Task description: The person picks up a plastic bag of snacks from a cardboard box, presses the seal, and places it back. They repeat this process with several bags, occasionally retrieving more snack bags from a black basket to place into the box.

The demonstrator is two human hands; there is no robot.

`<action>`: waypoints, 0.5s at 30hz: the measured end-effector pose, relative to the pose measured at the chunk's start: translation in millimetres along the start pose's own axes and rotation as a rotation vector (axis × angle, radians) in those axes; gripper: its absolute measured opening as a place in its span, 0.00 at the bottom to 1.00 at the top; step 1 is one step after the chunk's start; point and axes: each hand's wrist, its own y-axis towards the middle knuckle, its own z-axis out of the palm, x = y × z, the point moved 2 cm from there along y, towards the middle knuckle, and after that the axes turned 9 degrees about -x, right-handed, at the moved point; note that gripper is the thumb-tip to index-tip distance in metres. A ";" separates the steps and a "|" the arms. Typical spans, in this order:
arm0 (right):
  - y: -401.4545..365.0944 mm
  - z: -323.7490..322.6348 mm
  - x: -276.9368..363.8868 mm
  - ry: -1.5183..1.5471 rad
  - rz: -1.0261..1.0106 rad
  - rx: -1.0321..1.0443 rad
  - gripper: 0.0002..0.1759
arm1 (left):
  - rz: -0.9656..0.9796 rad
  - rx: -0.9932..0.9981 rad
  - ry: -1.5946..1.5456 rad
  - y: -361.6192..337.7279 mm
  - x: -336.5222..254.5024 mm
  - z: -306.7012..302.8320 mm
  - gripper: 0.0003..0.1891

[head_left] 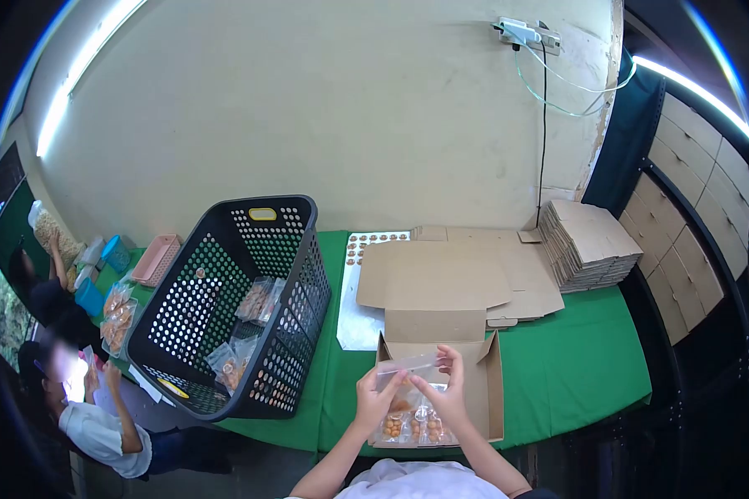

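Over an open cardboard box (pixel 495 391), my left hand (pixel 378 401) and my right hand (pixel 446 391) come together with the thumbs nearly meeting. Between them they pinch a clear plastic bag (pixel 409 363), its see-through upper part stretched from one hand to the other. Just beneath my hands, several clear packets of round orange-brown snacks (pixel 416 430) lie in the front of the box. The box's lid flap (pixel 435 324) stands folded back on the far side. My hands hide part of the packets.
To the left stands a large black basket (pixel 304 274) with several snack packets (pixel 260 299) inside. Flat cardboard (pixel 433 274) lies over a sticker sheet (pixel 360 328); stacked folded cartons (pixel 591 245) are at right. At far left are two people (pixel 108 428), more packets (pixel 118 320) and a pink basket (pixel 156 259).
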 end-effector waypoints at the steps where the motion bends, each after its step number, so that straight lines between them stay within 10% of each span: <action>1: 2.4 -0.9 -7.7 0.135 0.168 0.152 0.14 | 0.002 0.030 0.011 -0.1 0.4 1.2 0.09; 3: 4.9 -5.5 -22.6 0.410 0.503 0.451 0.11 | -0.095 0.059 -0.085 -5.5 -7.1 8.3 0.08; 15: -7.0 -5.5 -9.9 0.157 0.099 0.330 0.02 | 0.017 -0.068 -0.025 26.6 -17.8 -6.9 0.04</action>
